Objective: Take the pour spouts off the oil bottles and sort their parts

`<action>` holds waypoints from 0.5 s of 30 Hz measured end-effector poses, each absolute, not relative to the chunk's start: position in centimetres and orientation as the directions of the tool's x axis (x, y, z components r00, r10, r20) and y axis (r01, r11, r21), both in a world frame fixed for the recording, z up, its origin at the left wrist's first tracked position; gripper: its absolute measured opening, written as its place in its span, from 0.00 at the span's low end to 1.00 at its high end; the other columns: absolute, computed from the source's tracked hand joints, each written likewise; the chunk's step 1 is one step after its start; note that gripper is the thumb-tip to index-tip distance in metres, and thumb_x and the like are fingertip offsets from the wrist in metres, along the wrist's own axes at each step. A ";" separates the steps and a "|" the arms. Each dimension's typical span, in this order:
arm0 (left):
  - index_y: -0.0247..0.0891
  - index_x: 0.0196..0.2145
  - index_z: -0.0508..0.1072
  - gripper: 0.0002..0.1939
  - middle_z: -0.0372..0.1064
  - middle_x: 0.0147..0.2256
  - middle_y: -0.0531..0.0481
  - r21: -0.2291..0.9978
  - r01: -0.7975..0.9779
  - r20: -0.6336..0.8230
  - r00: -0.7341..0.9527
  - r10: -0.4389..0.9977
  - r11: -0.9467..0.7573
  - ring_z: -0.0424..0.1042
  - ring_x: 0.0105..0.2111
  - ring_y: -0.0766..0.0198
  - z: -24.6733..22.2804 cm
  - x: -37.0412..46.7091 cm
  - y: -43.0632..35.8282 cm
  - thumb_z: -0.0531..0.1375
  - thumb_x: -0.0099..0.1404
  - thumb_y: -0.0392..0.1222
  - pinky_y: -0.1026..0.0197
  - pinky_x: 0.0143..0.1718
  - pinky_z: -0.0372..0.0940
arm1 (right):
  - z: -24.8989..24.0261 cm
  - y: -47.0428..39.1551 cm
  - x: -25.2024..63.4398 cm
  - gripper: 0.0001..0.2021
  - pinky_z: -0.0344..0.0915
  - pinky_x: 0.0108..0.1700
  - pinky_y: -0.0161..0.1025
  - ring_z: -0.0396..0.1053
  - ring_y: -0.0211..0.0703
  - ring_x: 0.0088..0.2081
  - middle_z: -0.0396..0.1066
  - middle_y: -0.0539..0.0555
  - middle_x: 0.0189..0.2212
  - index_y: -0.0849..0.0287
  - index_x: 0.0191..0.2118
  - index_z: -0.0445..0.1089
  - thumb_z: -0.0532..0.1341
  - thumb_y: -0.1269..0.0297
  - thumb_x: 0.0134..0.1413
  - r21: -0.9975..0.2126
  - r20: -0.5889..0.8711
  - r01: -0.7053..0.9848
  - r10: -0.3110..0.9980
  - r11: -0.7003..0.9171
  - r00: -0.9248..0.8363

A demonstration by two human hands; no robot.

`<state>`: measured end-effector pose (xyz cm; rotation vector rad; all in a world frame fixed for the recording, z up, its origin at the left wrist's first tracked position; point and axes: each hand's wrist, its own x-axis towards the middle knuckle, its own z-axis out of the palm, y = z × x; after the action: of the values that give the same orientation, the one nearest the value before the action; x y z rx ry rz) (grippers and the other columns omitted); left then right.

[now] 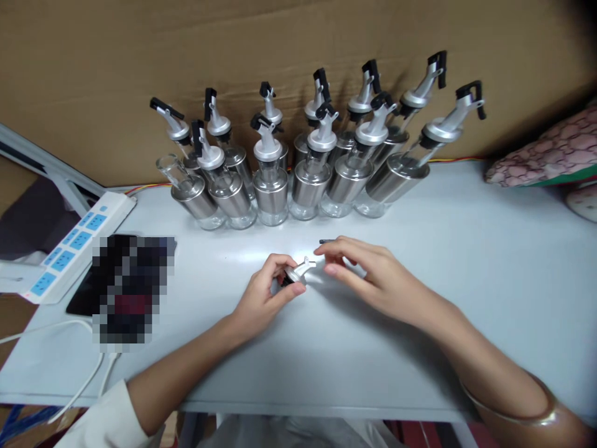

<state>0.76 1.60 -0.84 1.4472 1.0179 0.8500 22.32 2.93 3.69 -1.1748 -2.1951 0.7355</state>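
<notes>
My left hand [270,289] is closed around a silver pour spout [299,270] with a black stopper base, its nozzle pointing right. No black lever shows on this spout. My right hand [361,267] hovers just right of the nozzle, thumb and index finger apart. Beyond its index finger shows a small dark piece [326,241], mostly hidden; I cannot tell whether the fingers touch it. Behind both hands stand glass oil bottles [273,190] with steel sleeves in two rows. Most carry silver spouts with black levers; the front-left bottle [191,190] has a bare glass neck.
On the left lie a white power strip [81,239] with blue sockets, a dark phone [96,289], a blurred-out dark item [133,292] and a white cable [100,367]. Cardboard [93,74] rises behind the table [326,367]. A pink patterned fabric thing [545,152] sits far right.
</notes>
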 end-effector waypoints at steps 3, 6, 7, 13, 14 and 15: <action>0.40 0.41 0.67 0.14 0.66 0.37 0.51 0.992 0.121 -0.008 0.398 0.917 -0.044 0.64 0.34 0.65 -0.7 0.7 1.8 0.62 0.62 0.49 0.63 0.38 0.60 | 3.0 2.5 21.4 0.08 0.66 0.36 0.36 0.72 0.41 0.34 0.74 0.55 0.36 0.59 0.44 0.67 0.54 0.63 0.65 -0.681 0.201 0.539 0.834 0.496 -0.513; 0.39 0.40 0.68 0.17 0.67 0.37 0.51 0.989 0.124 0.025 0.421 0.907 -0.085 0.64 0.34 0.64 -0.7 0.7 1.9 0.62 0.62 0.54 0.63 0.38 0.60 | 2.5 2.4 21.0 0.09 0.67 0.39 0.37 0.72 0.43 0.37 0.74 0.56 0.39 0.58 0.47 0.66 0.54 0.63 0.66 -0.681 0.197 0.536 0.831 0.498 -0.521; 0.39 0.40 0.68 0.18 0.67 0.36 0.51 0.986 0.131 0.037 0.431 0.901 -0.103 0.64 0.34 0.64 -0.8 0.7 1.9 0.62 0.62 0.56 0.62 0.38 0.60 | 2.5 2.4 20.9 0.09 0.66 0.39 0.37 0.72 0.43 0.37 0.74 0.56 0.38 0.58 0.46 0.67 0.54 0.63 0.66 -0.678 0.198 0.529 0.820 0.510 -0.537; 0.41 0.43 0.63 0.19 0.64 0.36 0.50 0.967 0.165 0.125 0.347 0.930 -0.192 0.64 0.35 0.63 -1.3 0.7 1.7 0.55 0.66 0.59 0.61 0.39 0.60 | 2.4 2.1 20.6 0.09 0.64 0.33 0.37 0.69 0.41 0.29 0.73 0.53 0.28 0.59 0.37 0.66 0.52 0.63 0.67 -0.622 0.215 0.576 0.823 0.530 -0.525; 0.41 0.41 0.62 0.17 0.63 0.35 0.50 0.960 0.183 0.145 0.325 0.934 -0.213 0.64 0.34 0.63 -1.4 0.7 1.7 0.54 0.67 0.58 0.61 0.38 0.60 | 2.3 2.1 20.6 0.09 0.63 0.32 0.37 0.69 0.41 0.28 0.72 0.53 0.28 0.59 0.37 0.65 0.52 0.64 0.67 -0.624 0.215 0.586 0.835 0.516 -0.507; 0.41 0.39 0.62 0.16 0.62 0.35 0.51 0.949 0.209 0.160 0.320 0.934 -0.234 0.63 0.34 0.63 -1.4 0.7 1.7 0.52 0.69 0.57 0.61 0.38 0.60 | 2.2 2.0 20.5 0.08 0.63 0.31 0.36 0.68 0.41 0.28 0.72 0.53 0.28 0.59 0.37 0.64 0.51 0.64 0.67 -0.635 0.212 0.588 0.845 0.501 -0.492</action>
<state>0.74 1.67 -1.38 1.6686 1.0453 0.9911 20.52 2.02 2.23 -1.1739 -2.2418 0.6748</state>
